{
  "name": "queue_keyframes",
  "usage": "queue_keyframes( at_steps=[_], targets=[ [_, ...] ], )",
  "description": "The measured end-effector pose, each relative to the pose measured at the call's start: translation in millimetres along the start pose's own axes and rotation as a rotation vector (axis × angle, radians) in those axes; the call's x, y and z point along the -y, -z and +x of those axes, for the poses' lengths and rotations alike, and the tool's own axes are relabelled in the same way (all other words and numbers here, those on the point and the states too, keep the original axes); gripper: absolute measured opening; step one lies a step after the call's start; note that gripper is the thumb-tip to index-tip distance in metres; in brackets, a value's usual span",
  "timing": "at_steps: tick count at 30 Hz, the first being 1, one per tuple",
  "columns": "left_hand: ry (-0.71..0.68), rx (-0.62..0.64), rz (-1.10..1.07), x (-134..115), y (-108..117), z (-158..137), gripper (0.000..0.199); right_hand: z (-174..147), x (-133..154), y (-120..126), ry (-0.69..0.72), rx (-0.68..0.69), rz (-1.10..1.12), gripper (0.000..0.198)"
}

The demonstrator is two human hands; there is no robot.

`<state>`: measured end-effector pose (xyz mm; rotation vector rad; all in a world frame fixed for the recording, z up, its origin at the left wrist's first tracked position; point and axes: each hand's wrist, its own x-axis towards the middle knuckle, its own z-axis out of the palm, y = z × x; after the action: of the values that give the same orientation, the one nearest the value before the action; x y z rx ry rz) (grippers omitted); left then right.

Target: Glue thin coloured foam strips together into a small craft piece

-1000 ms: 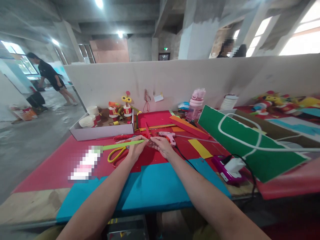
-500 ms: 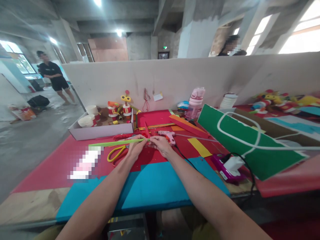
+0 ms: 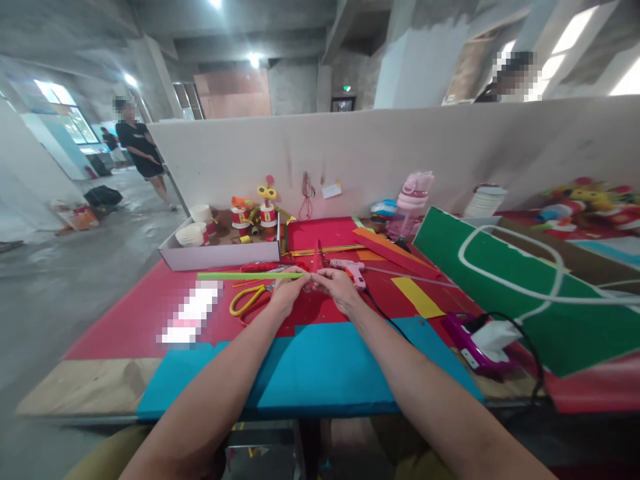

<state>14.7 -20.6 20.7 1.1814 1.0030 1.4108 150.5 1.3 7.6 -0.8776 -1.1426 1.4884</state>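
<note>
My left hand (image 3: 290, 292) pinches the right end of a long, bright green strip (image 3: 245, 275) that reaches out to the left. Fingertips of my right hand (image 3: 339, 287) are closed at the same end and meet the left ones. From that spot a red strip (image 3: 317, 252) points away from me; the green strip's end appears to lie across it, though the fingers hide the joint. Just right of my right hand lies a pink glue gun (image 3: 353, 271). Yellow-handled scissors (image 3: 245, 303) lie left of my left hand.
A shallow box (image 3: 220, 257) at the back left holds paper cups and small cup figures. Blue sheet (image 3: 325, 373) covers the near edge. To the right are a yellow piece (image 3: 417, 297), a purple power strip (image 3: 473, 343), a green board (image 3: 490, 280) and a looped white cable (image 3: 557, 267).
The camera view has swung left, so everything sits further right. Both hands stay together at the strip's end, and the green strip now lies more level.
</note>
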Motion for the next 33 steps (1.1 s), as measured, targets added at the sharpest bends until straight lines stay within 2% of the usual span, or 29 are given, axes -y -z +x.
queue_keyframes(
  at_steps=[4, 6, 10, 15, 22, 28, 33],
  targets=[
    [0.174, 0.026, -0.198, 1.0, -1.9, -0.3, 0.024, 2.5, 0.6, 3.2, 0.086, 0.014, -0.063, 0.038],
    [0.219, 0.019, -0.225, 2.0, -1.6, 0.5, 0.025, 2.8, 1.1, 4.5, 0.086, 0.019, -0.075, 0.039],
    [0.177, -0.009, -0.184, 4.2, -0.3, 2.5, 0.027, 2.9, 0.0, 5.4, 0.017, 0.015, -0.047, 0.041],
    [0.179, -0.010, -0.217, 4.8, -1.9, 2.8, 0.032, 3.7, -0.8, 4.6, 0.073, -0.023, -0.050, 0.039],
    [0.163, -0.010, -0.152, 2.7, -1.1, 1.4, 0.035, 1.9, 0.0, 4.0, -0.005, 0.001, 0.008, 0.042],
    [0.159, 0.015, -0.182, 3.8, -1.8, 1.4, 0.035, 4.7, -0.6, 3.4, 0.014, -0.031, 0.012, 0.041],
    [0.193, -0.013, -0.199, 4.0, -1.5, 1.6, 0.034, 4.1, 0.0, 4.2, 0.003, -0.022, 0.016, 0.040]
  ],
)
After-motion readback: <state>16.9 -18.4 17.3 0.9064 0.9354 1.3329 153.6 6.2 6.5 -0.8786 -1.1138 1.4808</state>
